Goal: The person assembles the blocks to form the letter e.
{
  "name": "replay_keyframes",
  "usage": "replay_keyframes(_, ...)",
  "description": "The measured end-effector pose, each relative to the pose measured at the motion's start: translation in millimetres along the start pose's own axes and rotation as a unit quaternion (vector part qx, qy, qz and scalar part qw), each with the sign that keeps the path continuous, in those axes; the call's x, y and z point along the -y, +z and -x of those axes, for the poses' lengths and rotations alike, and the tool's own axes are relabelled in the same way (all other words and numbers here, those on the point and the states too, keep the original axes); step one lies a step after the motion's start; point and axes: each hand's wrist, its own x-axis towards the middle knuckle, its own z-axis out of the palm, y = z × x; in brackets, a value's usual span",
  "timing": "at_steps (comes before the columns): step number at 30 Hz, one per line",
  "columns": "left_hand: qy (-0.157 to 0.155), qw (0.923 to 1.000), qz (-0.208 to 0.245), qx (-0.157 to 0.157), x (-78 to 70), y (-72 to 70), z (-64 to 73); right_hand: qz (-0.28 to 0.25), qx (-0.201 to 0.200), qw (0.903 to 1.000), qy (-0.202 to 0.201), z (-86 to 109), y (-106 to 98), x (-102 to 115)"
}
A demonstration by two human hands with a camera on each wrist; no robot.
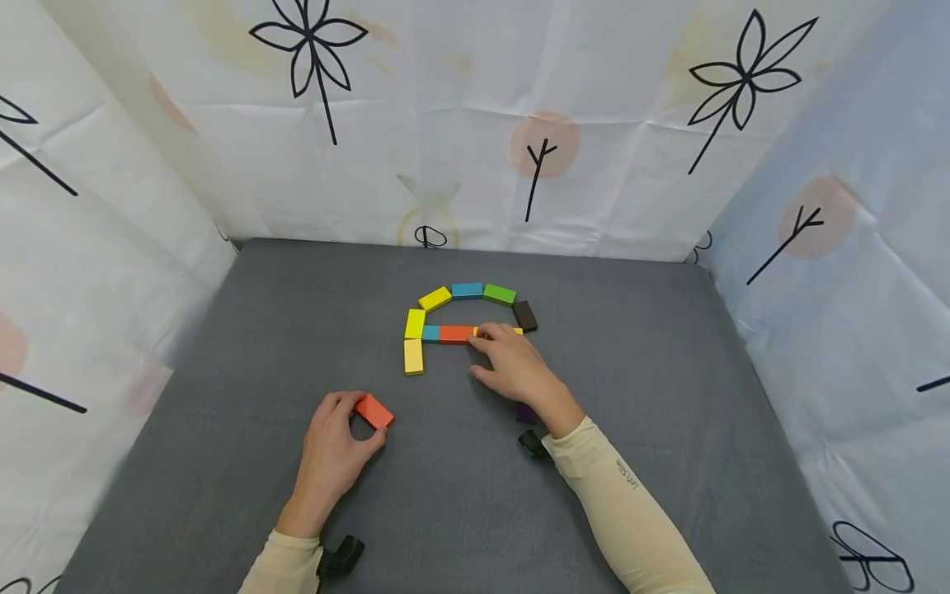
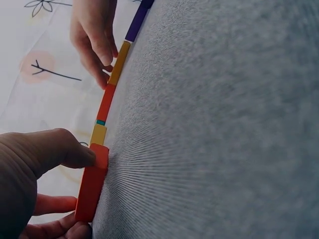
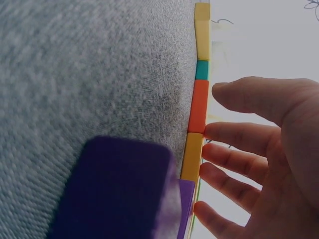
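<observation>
My left hand (image 1: 330,450) pinches an orange-red block (image 1: 374,411) between thumb and fingers, low at the mat. Further up, several coloured blocks form a closed arch with a straight row as its base. My right hand (image 1: 515,363) lies over the right part of that row, fingers extended, fingertips at the row near an orange-red block (image 1: 456,334) and a yellow-orange block (image 3: 192,157). A teal block (image 1: 430,334) adjoins the orange-red one. The right hand partly hides the row in the head view; a purple block (image 3: 186,209) shows there in the right wrist view.
Yellow (image 1: 435,299), blue (image 1: 467,290), green (image 1: 500,294) and dark brown (image 1: 525,316) blocks make the arch. A pale yellow block (image 1: 413,357) extends down its left side. Another purple block (image 1: 525,413) lies beneath the right wrist. Patterned cloth (image 1: 475,124) surrounds the grey mat (image 1: 631,330).
</observation>
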Motion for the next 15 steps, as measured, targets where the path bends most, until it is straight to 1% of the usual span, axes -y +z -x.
replay_keyframes(7,0.025,0.9997,-0.003,-0.001,-0.4,2.4,-4.4,-0.005,0.0,1.0,0.0,0.7,0,-1)
replay_keyframes(15,0.033,0.9991,-0.004,0.025,-6.0,3.0,-11.6,0.0,0.005,1.0,0.004,-0.2,-1,0)
